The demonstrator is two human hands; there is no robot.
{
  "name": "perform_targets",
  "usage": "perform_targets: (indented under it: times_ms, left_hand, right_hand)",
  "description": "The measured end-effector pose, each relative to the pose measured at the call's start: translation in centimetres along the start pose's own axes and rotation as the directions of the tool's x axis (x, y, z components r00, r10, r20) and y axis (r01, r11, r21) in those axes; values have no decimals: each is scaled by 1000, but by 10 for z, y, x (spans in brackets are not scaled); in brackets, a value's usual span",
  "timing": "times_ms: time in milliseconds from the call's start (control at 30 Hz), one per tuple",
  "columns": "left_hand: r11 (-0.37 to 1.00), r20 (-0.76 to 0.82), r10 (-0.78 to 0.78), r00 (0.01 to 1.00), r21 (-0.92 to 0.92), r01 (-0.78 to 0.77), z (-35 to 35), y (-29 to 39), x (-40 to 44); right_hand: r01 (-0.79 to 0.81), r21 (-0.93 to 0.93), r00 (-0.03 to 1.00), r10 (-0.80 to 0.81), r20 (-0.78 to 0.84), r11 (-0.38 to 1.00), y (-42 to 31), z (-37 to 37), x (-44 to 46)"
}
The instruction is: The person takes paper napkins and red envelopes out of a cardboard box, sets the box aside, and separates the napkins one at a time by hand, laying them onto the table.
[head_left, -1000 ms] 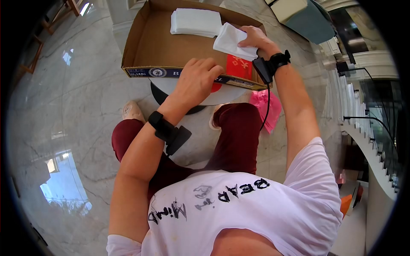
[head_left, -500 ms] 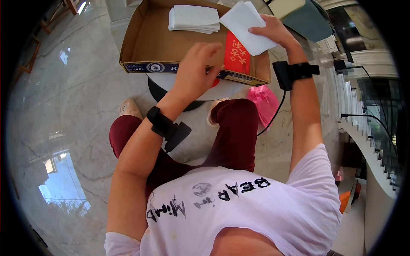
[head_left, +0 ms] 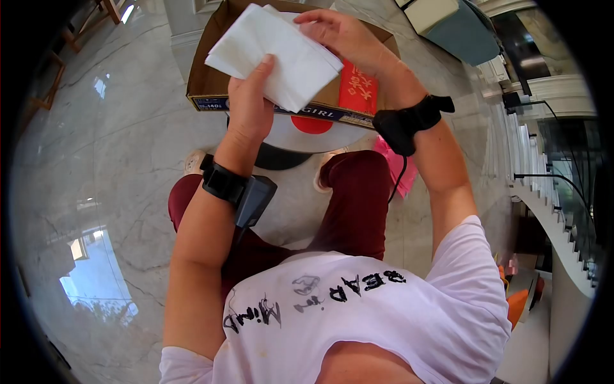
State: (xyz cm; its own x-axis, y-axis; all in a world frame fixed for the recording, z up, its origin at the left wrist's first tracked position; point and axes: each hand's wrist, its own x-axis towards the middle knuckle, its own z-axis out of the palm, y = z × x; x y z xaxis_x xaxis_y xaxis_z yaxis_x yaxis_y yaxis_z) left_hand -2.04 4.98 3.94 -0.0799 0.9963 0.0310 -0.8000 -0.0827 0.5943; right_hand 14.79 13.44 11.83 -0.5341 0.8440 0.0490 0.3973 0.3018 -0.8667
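Observation:
White tissue sheets (head_left: 275,57) are held over the cardboard box (head_left: 214,102), tilted. My left hand (head_left: 251,105) grips their lower left side, thumb on top and fingers hidden underneath. At their upper right edge is my right hand (head_left: 352,45), its fingers stretched out and apart; whether they touch the sheets is unclear. A red packet with gold characters (head_left: 358,88) lies in the right part of the box. The held sheets cover much of the box's inside, and the white stack seen there earlier is mostly hidden.
Under the box is a round white surface (head_left: 281,137) with a red patch. A pink bag (head_left: 404,169) lies on the floor right of my knee. Marble floor (head_left: 128,160) stretches left. A grey-blue bin-like object (head_left: 457,35) stands at the upper right.
The sheets in my right hand have moved left over the box and turned. My left hand has come up and taken hold of them, while my right hand's fingers have spread at their edge.

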Motion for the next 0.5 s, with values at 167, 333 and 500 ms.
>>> perform_targets:
  times_ms: [167,333,500]
  left_hand:
    - [975,-211,194,958,-63,-212,-13,15,12]
    - [957,-299,246,922,-75,-280,-25,29,15]
    - [965,-290,236,927,-45,-260,-29,35,14]
  right_hand:
    - [4,-759,985,-131,-108,652,61,-41,24]
    - [97,-914,990,-133,47,395,88,-17,26]
    - [76,-926,990,-139,25,370,110,-13,43]
